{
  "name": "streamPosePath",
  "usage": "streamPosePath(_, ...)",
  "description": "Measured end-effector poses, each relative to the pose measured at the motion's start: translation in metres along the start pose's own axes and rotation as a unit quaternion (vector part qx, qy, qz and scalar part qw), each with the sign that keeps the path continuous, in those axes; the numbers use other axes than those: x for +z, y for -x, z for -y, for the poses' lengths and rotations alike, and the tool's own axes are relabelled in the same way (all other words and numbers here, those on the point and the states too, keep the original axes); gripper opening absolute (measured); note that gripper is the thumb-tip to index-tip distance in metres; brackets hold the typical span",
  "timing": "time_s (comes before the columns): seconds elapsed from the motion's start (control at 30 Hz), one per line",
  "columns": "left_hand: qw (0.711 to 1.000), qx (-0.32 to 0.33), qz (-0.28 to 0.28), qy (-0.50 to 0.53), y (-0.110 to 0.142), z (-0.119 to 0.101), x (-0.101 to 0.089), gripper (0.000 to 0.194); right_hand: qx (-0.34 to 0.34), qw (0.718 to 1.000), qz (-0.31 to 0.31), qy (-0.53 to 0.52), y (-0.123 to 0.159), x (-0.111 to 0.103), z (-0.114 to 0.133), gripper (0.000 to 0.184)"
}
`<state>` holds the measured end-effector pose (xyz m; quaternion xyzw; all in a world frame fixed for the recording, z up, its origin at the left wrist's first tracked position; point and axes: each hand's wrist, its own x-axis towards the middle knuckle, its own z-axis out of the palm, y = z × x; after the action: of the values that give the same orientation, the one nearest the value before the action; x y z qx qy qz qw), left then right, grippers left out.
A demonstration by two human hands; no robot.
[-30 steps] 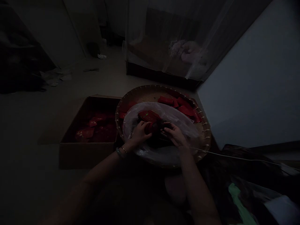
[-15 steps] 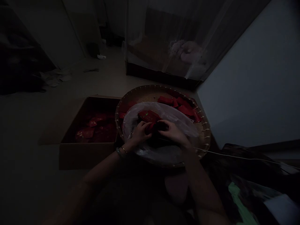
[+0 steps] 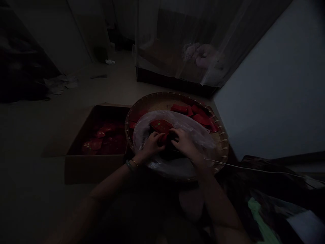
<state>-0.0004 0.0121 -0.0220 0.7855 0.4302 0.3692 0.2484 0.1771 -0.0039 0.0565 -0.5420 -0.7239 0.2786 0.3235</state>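
Note:
In the dim light a small red packet point(image 3: 163, 139) is pinched in my left hand point(image 3: 151, 146), thumb and fingers closed on its left side. My right hand point(image 3: 185, 144) is at the packet's right end with fingers curled and closed; what lies between its fingertips is too dark to make out. Both hands are over a clear plastic bag point(image 3: 177, 169) spread open, with dark contents that I cannot identify. Just beyond my fingers lies a larger red packet point(image 3: 159, 125) with a printed pattern. The bag rests in a round woven bamboo tray point(image 3: 149, 105).
Several red packets point(image 3: 201, 118) lie along the tray's far right side. To the left stands an open cardboard box point(image 3: 96, 169) holding many red packets. A thin white cord point(image 3: 254, 168) runs off to the right, past a dark heap with a green strip point(image 3: 259, 213). A pale wall point(image 3: 274, 101) borders the right.
My right hand has shifted slightly up and left, its fingers more bent at the packet's end. My left hand has barely moved and keeps its grip.

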Motion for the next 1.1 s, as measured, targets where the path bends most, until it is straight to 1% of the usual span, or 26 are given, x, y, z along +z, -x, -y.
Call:
streamPosePath(0.07,1.000,0.003,-0.001,0.004,0.000,-0.001,0.000,0.058,0.005,0.997,0.009,-0.082,0.003,0.003,0.000,0.052)
streamPosePath(0.13,1.000,0.000,-0.001,0.011,0.000,-0.002,-0.001,0.058,0.013,0.991,0.008,-0.132,0.006,0.003,0.000,0.051)
streamPosePath(0.2,1.000,-0.005,0.001,0.019,0.000,-0.003,-0.002,0.058,0.026,0.991,-0.015,-0.127,0.009,0.002,-0.001,0.049)
streamPosePath(0.27,1.000,-0.008,0.003,0.023,0.000,-0.003,-0.002,0.058,0.036,0.994,-0.032,-0.097,0.011,0.001,-0.003,0.054)
streamPosePath(0.37,1.000,-0.004,0.007,0.027,0.000,-0.004,-0.002,0.058,0.040,0.997,-0.004,-0.068,0.010,0.002,-0.007,0.071)
streamPosePath(0.4,1.000,-0.003,0.008,0.028,0.000,-0.003,-0.002,0.058,0.038,0.997,0.009,-0.066,0.009,0.003,-0.008,0.073)
streamPosePath(0.47,0.999,0.001,0.011,0.030,0.000,-0.003,-0.002,0.058,0.038,0.997,0.024,-0.069,0.005,0.006,-0.010,0.066)
streamPosePath(0.6,0.999,0.001,0.020,0.030,0.001,-0.003,-0.002,0.057,0.045,0.996,0.002,-0.071,0.001,0.006,-0.010,0.033)
streamPosePath(0.7,0.999,-0.006,0.017,0.028,0.001,-0.003,-0.002,0.057,0.036,0.997,-0.019,-0.062,0.004,0.003,-0.008,0.026)
streamPosePath(0.77,0.999,-0.004,0.013,0.029,0.002,-0.003,-0.002,0.057,0.030,0.998,-0.029,-0.048,0.006,0.001,-0.006,0.031)
streamPosePath(0.83,0.999,-0.001,0.014,0.029,0.001,-0.003,-0.001,0.058,0.023,0.999,-0.030,-0.037,0.007,0.001,-0.005,0.048)
streamPosePath(0.9,1.000,0.001,0.015,0.025,0.001,-0.002,-0.001,0.058,0.010,0.999,-0.014,-0.036,0.006,0.004,-0.004,0.063)
streamPosePath(0.93,1.000,0.003,0.016,0.023,0.001,-0.002,-0.001,0.058,0.005,0.999,-0.004,-0.039,0.004,0.006,-0.004,0.064)
streamPosePath(0.97,1.000,0.004,0.017,0.021,0.001,-0.002,-0.001,0.059,0.002,0.999,0.001,-0.040,0.003,0.009,-0.004,0.059)
streamPosePath(1.0,1.000,0.005,0.017,0.018,0.001,-0.002,-0.002,0.059,0.003,0.999,-0.001,-0.039,0.001,0.011,-0.004,0.050)
streamPosePath(1.1,1.000,0.006,0.018,0.007,0.002,-0.003,-0.002,0.060,0.011,0.999,-0.037,-0.024,-0.003,0.018,-0.002,0.022)
